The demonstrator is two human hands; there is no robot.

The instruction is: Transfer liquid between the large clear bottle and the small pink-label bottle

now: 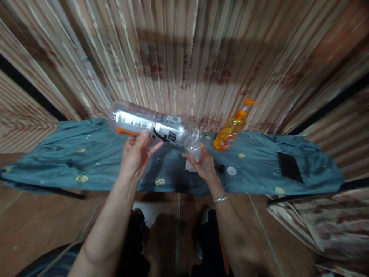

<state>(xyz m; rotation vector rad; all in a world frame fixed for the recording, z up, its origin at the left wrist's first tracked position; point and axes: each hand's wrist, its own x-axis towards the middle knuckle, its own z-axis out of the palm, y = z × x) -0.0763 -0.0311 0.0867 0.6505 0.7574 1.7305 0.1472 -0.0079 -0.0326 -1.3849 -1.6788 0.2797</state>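
My left hand point(139, 151) holds a large clear plastic bottle point(150, 122) with a silver label, tilted almost level above the cloth-covered table. The bottle's neck points right. At the neck, my right hand point(203, 161) grips a small clear plastic piece point(193, 149), perhaps a small bottle or cut top; its exact shape is blurred. Beneath my right hand lies a small pale item point(189, 166), partly hidden. A small black object point(221, 168) and a white round lid point(231, 170) rest just right of my right hand.
An orange pump bottle point(230, 130) stands at the back, right of my hands. A black phone point(290, 167) lies on the right of the green-blue cloth point(106, 161). Striped curtains point(173, 57) hang behind the table, with dark frame poles at both sides.
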